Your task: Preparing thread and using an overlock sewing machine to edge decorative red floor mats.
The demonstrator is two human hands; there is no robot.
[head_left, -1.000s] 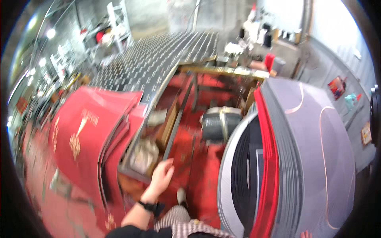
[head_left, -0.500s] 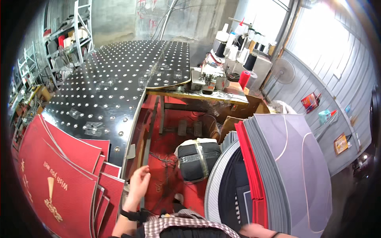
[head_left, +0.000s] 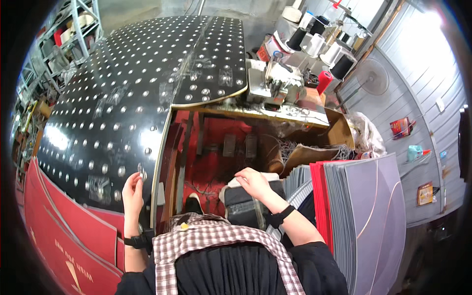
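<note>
left hand (head_left: 132, 189): fingers loosely curled on the edge of the large black desk studded with rows of metal balls (head_left: 147, 93); resting or steadying, gripping nothing that I can see.
right hand (head_left: 253, 181): laid palm-down on top of the dark padded stool seat with a pale top edge (head_left: 246, 201), fingers bent over it; touching, can't tell if it's a firm grip.
stool position: on the floor in the gap between desk and the tall leaning stack of grey and red flat sheets (head_left: 354, 201), just in front of the person's knees.
risk 1: stool looks tilted; a pull with one hand could tip it or knock it into the sheet stack just beside it, sliding sheets off.
risk 2: loose threads and pedals under the white sewing machine (head_left: 273, 83) are near the shoe (head_left: 192, 202); could snag stool leg or foot.
risk 3: left hand's fingers sit at the desk edge, could be pinched if the stool swings that way.
also near: red printed boards (head_left: 59, 231) at lower left, well apart from both hands.
</note>
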